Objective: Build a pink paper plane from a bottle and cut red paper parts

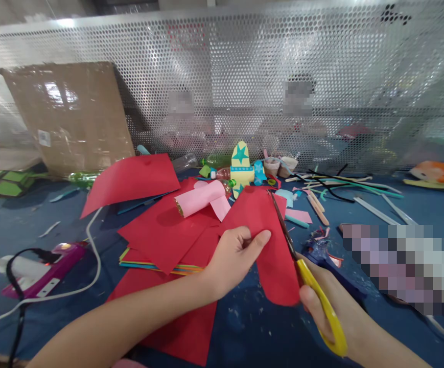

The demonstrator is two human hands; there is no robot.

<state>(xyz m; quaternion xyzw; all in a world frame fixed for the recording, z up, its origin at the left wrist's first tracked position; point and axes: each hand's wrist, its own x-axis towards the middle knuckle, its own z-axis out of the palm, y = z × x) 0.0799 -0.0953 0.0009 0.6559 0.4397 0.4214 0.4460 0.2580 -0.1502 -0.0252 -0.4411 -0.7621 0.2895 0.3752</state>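
Note:
My left hand point(237, 258) pinches a red paper piece point(277, 271) with a rounded lower end, thumb on top of it. Yellow-handled scissors point(321, 304) are in my right hand point(327, 286), its fingers wrapped round the handles. The scissor blades point away from me and lie along the right edge of the red paper. More red sheets point(164, 220) lie left of my left hand, over a stack of coloured paper point(130, 258). A pink paper roll point(201, 198) rests on the red sheets.
A purple power strip point(53, 273) with cables lies at the left. Cardboard point(70, 117) leans on the perforated metal screen point(244, 76). A yellow paper rocket point(240, 163), bottles and small cups point(271, 166) stand at the back. Pipe cleaners point(344, 184) and a blue glue gun point(334, 266) lie at the right.

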